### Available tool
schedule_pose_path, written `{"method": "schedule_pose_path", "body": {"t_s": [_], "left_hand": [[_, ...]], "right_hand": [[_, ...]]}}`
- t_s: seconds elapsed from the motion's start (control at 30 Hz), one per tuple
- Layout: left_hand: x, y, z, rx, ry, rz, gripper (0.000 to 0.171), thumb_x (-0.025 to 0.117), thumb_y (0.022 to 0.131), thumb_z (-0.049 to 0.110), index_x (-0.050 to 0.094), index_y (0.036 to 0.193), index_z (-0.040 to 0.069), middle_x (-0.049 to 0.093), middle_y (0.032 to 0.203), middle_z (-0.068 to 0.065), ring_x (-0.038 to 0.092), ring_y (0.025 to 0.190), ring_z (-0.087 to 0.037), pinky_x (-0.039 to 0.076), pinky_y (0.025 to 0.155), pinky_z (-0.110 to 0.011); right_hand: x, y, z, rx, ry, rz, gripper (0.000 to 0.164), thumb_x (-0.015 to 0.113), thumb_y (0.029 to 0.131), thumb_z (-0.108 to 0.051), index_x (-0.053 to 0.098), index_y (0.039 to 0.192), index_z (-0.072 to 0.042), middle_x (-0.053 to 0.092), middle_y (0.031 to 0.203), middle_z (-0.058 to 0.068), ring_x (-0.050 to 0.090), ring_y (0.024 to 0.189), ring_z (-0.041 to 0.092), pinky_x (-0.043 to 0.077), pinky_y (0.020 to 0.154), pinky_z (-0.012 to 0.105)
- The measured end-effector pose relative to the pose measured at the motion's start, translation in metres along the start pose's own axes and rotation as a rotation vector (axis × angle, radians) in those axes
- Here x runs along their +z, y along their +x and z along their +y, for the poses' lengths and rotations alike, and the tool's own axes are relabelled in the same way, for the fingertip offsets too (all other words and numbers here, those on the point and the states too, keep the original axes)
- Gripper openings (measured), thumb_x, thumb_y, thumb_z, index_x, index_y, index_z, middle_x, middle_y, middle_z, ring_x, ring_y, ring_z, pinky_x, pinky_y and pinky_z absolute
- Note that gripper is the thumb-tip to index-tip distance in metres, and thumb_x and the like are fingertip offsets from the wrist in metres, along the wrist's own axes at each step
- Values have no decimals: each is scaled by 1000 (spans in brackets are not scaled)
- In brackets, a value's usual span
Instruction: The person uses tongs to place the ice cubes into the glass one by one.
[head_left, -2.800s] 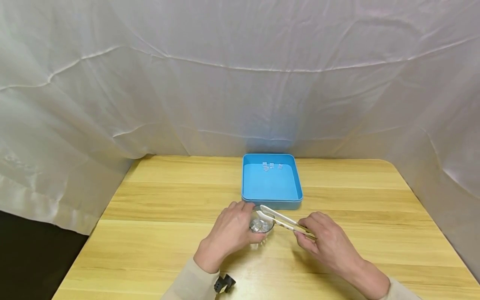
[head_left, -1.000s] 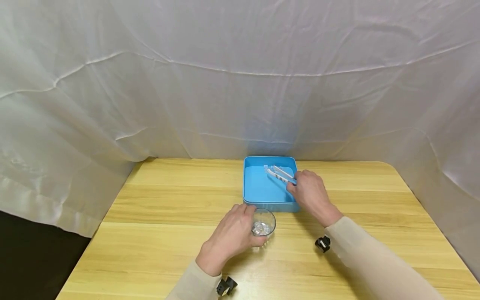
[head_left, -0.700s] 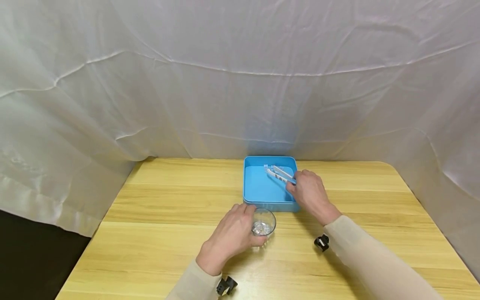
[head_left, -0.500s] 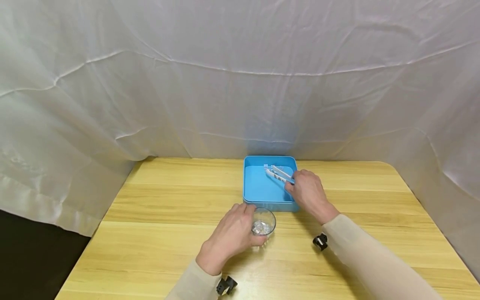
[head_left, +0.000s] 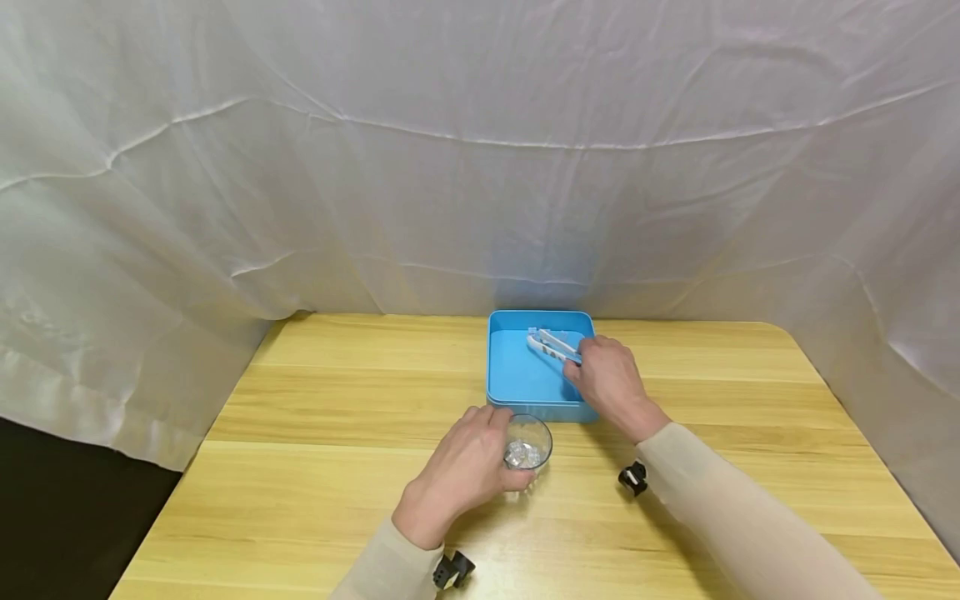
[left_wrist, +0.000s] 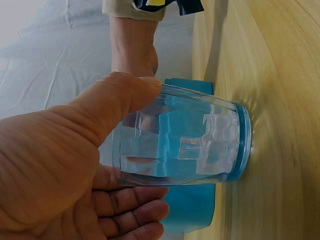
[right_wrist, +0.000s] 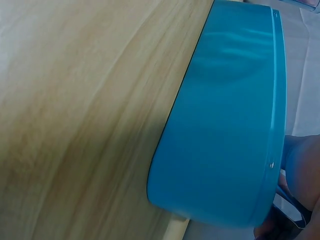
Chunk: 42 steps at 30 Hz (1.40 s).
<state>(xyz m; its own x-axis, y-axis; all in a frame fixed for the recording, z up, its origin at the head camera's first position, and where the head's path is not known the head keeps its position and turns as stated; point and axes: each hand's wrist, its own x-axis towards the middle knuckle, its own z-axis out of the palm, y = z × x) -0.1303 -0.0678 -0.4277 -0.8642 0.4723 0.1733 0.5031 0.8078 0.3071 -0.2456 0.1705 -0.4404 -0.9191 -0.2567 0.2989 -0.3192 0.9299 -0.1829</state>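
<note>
My left hand (head_left: pixel 463 468) holds a clear drinking glass (left_wrist: pixel 140 142) between thumb and fingers; it stands upright on the table. Several clear ice-like cubes (left_wrist: pixel 217 145) lie at the glass's bottom. In the head view my right hand (head_left: pixel 611 382) grips a pair of tongs (head_left: pixel 553 347) with white tips, reaching over the right wall of a shallow blue tray (head_left: pixel 513 375). The tips are low inside, by a few clear cubes (head_left: pixel 533 332) near the back wall. Whether a cube sits between them is too small to tell. The right wrist view shows mostly the tray's outer wall (right_wrist: pixel 220 115).
The glass stands just in front of the tray on a wooden table (head_left: pixel 337 483). A pale curtain (head_left: pixel 420 208) hangs along the back and sides. A small black wrist device (head_left: pixel 453 571) is by the left cuff, and another black device (head_left: pixel 633 478) by the right.
Since the earliest frame, my right hand has carried the tongs from the glass to the tray. Lately it has slid slightly left, the tips drawing closer together. My left hand stays on the glass.
</note>
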Motion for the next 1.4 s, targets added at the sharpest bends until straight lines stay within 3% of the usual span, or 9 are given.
{"method": "schedule_pose_path", "body": {"t_s": [0.6,1.4], "left_hand": [[0,0,1,6,-3,9,72,90,79,48,64,125,-1,69,106,-6,62,96,-20,57,86,-32],[2,0,0,19,-10,18,71,90,79,47,64,124,-1,68,105,-5,62,96,-20,57,86,-33]], "right_hand": [[5,-1,-10,-16,0,-10,27,70,95,-21,61,79,-2,55,71,8,49,63,23,48,58,40],[2,-13,-8,-1,65,9,24,67,96,-15,58,76,-5,50,69,6,45,62,23,40,58,35]]}}
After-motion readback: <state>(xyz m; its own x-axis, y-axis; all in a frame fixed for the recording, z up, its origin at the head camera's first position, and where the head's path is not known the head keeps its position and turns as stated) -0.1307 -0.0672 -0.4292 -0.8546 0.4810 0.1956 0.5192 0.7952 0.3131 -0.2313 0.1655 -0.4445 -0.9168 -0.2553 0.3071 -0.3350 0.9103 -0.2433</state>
